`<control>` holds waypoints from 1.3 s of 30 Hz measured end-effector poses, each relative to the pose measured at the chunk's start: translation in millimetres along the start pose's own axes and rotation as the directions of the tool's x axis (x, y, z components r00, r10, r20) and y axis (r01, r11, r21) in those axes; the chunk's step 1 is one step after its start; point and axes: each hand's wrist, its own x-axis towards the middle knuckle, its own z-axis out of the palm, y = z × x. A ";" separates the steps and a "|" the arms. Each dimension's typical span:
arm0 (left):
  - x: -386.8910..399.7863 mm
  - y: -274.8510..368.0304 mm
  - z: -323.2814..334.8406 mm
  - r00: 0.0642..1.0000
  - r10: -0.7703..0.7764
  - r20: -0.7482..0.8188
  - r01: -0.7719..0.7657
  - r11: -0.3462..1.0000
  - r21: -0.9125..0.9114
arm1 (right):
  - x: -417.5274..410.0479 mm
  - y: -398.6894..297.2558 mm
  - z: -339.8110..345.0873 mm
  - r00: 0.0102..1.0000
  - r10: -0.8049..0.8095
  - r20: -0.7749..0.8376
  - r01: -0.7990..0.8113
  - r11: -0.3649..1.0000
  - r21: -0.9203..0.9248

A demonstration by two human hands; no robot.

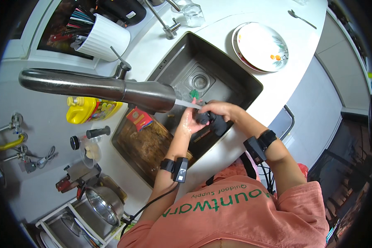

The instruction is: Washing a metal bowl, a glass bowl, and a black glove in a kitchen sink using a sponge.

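Water runs from the metal faucet (pixel 148 94) onto a wet dark grey cloth (pixel 215 122) over the sink (pixel 229 83). My right hand (pixel 220 110) grips the cloth from above, and part of it hangs towards the sink's near edge. On the other side, my left hand (pixel 190 119) is cupped palm up under the cloth, its wrist dotted with suds. A small green piece (pixel 194 94) lies beside the drain (pixel 201 81), just beyond my left fingertips. A brown wooden board (pixel 148 145) rests in the left part of the sink, with a red and yellow packet (pixel 139 118) on its far end.
Stacked plates (pixel 260 46) stand right of the sink, a glass (pixel 193 15) and a small tap (pixel 170 31) behind it. At left are a yellow bottle (pixel 80 110), a white utensil holder (pixel 105 38), knives (pixel 69 183) and a steel bowl (pixel 104 204). A spoon (pixel 302 19) lies at the far right.
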 end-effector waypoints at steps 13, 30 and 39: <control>22.0 -8.8 -37.3 0.910 0.343 -0.233 -0.362 0.931 -0.044 | -22.1 20.0 78.6 0.627 -0.758 -0.181 0.192 0.375 -0.907; 25.8 -25.8 -27.1 0.900 0.379 0.216 -0.327 0.914 -0.240 | -1.2 16.1 68.7 0.411 -0.911 0.031 0.117 0.019 -0.993; 9.9 -14.6 19.9 0.967 0.202 -0.155 -0.229 0.957 -0.177 | 4.3 2.9 42.4 0.536 -0.825 -0.179 0.070 0.255 -0.964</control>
